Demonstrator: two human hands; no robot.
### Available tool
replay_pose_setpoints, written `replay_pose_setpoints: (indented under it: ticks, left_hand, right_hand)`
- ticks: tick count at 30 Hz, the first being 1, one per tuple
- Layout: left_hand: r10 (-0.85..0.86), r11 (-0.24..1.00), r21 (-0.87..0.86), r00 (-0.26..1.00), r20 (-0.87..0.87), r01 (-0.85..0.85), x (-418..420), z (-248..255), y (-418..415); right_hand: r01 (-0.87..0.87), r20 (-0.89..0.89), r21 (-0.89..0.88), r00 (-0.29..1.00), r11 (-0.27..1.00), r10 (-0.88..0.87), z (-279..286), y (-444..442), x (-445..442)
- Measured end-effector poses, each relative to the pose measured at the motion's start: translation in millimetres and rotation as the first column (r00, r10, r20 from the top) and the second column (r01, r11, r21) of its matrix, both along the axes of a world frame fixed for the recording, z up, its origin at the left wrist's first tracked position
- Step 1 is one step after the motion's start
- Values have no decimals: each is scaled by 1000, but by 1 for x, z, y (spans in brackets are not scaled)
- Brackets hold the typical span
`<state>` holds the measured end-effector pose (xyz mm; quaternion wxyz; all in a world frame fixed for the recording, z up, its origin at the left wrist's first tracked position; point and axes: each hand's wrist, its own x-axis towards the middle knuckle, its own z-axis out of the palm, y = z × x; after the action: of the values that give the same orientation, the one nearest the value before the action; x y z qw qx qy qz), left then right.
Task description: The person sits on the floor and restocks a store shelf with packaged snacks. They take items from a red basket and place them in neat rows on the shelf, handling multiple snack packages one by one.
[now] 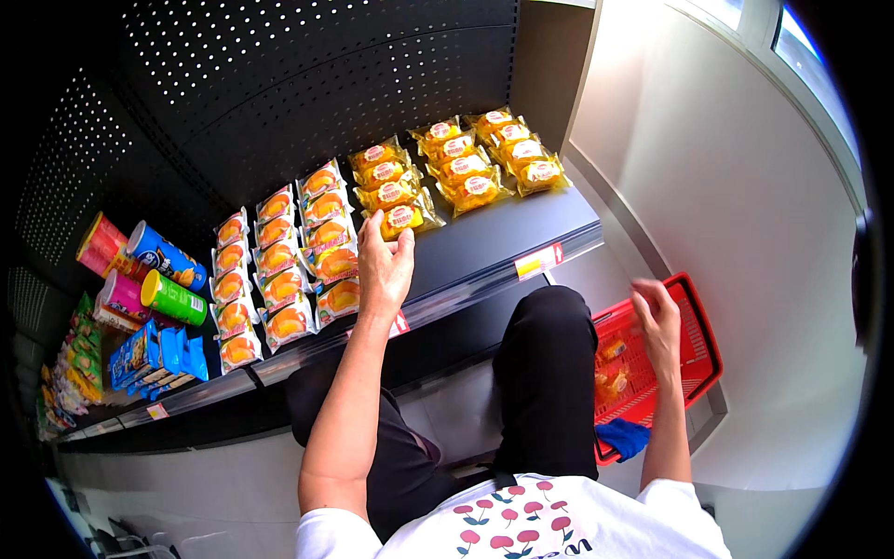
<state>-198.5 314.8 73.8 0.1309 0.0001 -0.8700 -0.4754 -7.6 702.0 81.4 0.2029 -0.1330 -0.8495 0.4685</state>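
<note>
My left hand (pixel 386 262) is at the front of a row of yellow-wrapped packaged breads, its thumb and fingers at the near edge of the front yellow packet (pixel 403 219); whether it grips the packet is unclear. Two more rows of yellow packets (pixel 477 186) stand to the right on the black shelf (pixel 489 241). Left of the hand lie rows of white-and-orange bread packets (pixel 338 264). My right hand (pixel 656 318), slightly blurred, hangs over the red shopping basket (pixel 707 349) with bent fingers and no object visible in it. A few orange-yellow packets (pixel 610 381) lie inside the basket.
Snack canisters (pixel 173 297), blue snack packs (pixel 159 356) and green bags (pixel 82 349) stand at the shelf's left. Price tags (pixel 538 261) line its front edge. A perforated black back panel (pixel 307 84) rises behind. A blue cloth (pixel 624 438) hangs at the basket's near rim, and a white wall (pixel 754 209) stands right.
</note>
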Motion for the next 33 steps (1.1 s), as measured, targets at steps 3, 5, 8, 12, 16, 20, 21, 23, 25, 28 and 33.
replay_pose_setpoints:
  ticks: [3, 5, 8, 12, 16, 20, 21, 23, 25, 28, 33]
  left_hand:
    - [9, 999, -33, 998, 65, -6, 0, -2, -9]
    - [19, 1000, -6, 996, 87, -18, 0, -4, -17]
    - [-5, 995, 100, 977, 213, -17, 8, 17, -11]
    - [-69, 975, 222, 968, 240, 14, 4, 20, -7]
    - [-84, 977, 212, 961, 264, 27, 8, 21, -6]
    - [-114, 966, 252, 963, 243, 50, 13, 12, -12]
    - [-115, 962, 267, 970, 216, 55, 16, 14, -10]
    - [-123, 947, 316, 967, 221, 48, 24, 19, -6]
    - [-150, 936, 336, 981, 122, 101, 31, 20, -5]
    - [-220, 906, 365, 975, -29, 215, 45, 29, 5]
    - [-472, 736, 493, 874, -118, 464, 64, 36, 31]
  right_hand:
    - [-259, -86, -200, 965, 945, 247, 49, -74, -58]
    - [-448, -58, -167, 894, 878, 445, 70, -118, -95]
    - [-597, -10, -123, 800, 793, 600, 79, -171, -147]
    - [-619, 104, 32, 783, 785, 613, 56, -205, -207]
    - [-609, 247, -76, 756, 790, 606, 40, -222, -225]
    - [-565, 206, -213, 772, 798, 601, 29, -229, -224]
    - [-546, 177, -247, 787, 801, 591, 32, -228, -220]
    - [-490, 85, -296, 842, 820, 533, 28, -227, -217]
    - [-469, 47, -311, 861, 827, 506, 36, -219, -209]
    - [-474, 39, -362, 853, 803, 521, 53, -193, -192]
    - [-406, -146, -397, 913, 823, 380, 56, -120, -134]
